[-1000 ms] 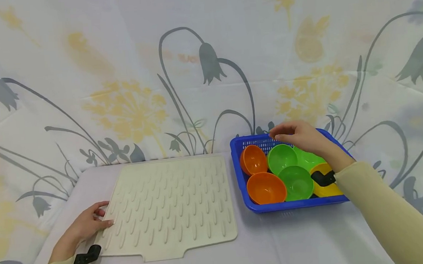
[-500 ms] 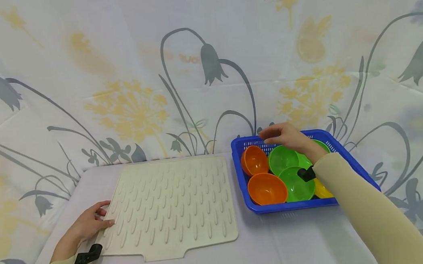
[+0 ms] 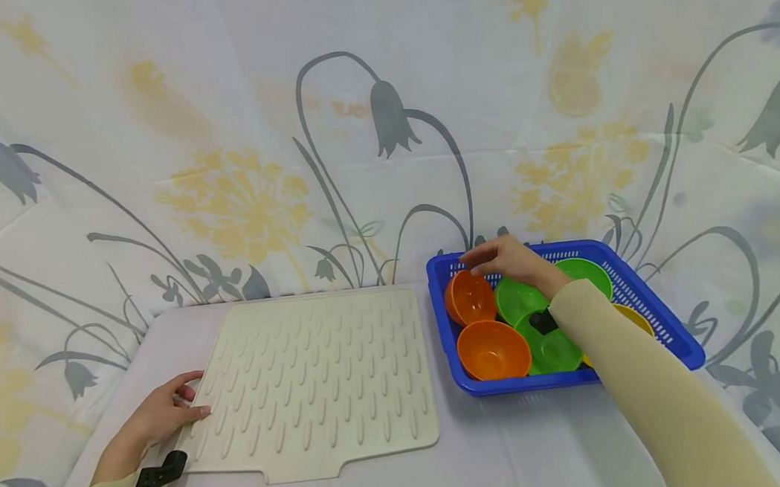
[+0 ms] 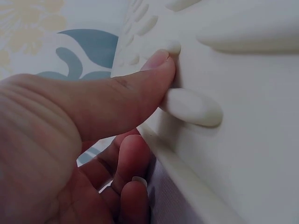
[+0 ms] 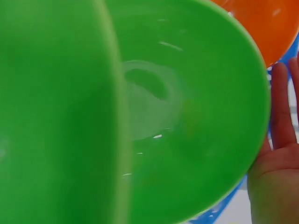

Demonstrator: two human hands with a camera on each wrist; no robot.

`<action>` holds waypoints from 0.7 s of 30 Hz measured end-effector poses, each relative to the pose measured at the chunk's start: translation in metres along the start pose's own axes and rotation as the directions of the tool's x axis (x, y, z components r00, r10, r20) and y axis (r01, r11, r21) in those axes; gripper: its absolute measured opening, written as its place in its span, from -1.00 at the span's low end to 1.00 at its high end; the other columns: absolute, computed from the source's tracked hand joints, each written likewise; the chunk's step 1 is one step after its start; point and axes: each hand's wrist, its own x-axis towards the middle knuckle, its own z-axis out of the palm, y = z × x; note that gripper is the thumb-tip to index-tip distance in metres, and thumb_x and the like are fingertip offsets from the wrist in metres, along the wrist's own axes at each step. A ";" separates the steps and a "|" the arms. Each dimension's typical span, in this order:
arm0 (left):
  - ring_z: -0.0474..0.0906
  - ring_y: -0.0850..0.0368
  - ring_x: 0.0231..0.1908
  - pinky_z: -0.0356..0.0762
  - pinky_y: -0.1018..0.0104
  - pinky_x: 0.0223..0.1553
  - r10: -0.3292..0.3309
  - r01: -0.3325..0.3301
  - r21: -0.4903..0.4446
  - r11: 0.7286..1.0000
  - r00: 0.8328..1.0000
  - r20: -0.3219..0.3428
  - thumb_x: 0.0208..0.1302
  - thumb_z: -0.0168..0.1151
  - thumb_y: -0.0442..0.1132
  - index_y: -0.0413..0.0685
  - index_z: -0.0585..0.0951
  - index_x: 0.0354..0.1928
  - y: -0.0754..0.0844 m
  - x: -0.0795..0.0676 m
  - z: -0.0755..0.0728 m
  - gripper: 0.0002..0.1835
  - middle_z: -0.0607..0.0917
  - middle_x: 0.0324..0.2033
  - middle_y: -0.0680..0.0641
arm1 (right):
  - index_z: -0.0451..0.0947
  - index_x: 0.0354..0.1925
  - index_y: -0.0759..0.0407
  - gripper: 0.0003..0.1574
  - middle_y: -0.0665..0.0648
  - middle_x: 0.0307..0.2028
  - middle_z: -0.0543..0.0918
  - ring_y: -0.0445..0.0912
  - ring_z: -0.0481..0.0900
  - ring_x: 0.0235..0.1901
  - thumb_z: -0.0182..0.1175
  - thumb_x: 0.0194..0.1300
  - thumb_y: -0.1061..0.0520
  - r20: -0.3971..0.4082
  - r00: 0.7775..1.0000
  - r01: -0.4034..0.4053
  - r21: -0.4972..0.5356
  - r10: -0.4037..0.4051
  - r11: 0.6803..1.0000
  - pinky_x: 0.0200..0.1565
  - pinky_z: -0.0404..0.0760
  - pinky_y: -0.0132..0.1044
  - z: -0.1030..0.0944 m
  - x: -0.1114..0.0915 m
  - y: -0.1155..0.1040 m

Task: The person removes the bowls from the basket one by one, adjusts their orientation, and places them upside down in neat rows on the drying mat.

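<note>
Rear orange bowl (image 3: 469, 298): tilted, in the back-left corner of the blue basket (image 3: 539, 381).
Likely handling: light, stiff plastic, its gloss perhaps slippery; hardly fragile.
Best hold: rim pinched nearest the basket's back wall, since the front orange bowl (image 3: 493, 350) and green bowl (image 3: 517, 299) crowd other sides.
Right hand (image 3: 508, 257): above the basket's back-left part, fingers extended, holding nothing; contact with the rim unclear.
Left hand (image 3: 162, 414): left of the basket, thumb and fingers clamped on the ribbed ivory mat's (image 3: 305, 383) edge.
</note>
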 end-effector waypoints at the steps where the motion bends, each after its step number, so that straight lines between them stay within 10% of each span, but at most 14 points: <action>1: 0.37 0.06 -0.32 0.37 0.32 -0.37 -0.003 0.003 -0.003 1.000 1.000 -0.002 0.16 0.47 -0.28 -0.53 0.27 0.30 0.000 0.000 0.000 -0.20 0.44 -0.23 -0.17 | 0.56 0.17 0.39 -0.56 0.34 0.09 0.64 0.18 0.58 0.11 0.26 0.34 0.32 0.010 1.000 0.004 -0.015 -0.003 1.000 0.15 0.55 0.01 0.001 0.002 0.000; 21: 0.34 0.04 -0.32 0.33 0.33 -0.38 -0.020 0.020 -0.027 0.999 1.000 -0.011 0.15 0.47 -0.30 -0.52 0.28 0.30 0.000 0.000 0.001 -0.21 0.42 -0.23 -0.17 | 0.78 -0.15 0.21 -0.82 0.16 -0.13 0.72 0.12 0.59 -0.01 0.37 0.25 0.27 -0.030 0.999 0.018 -0.176 -0.024 0.984 0.00 0.64 -0.07 0.011 0.004 -0.004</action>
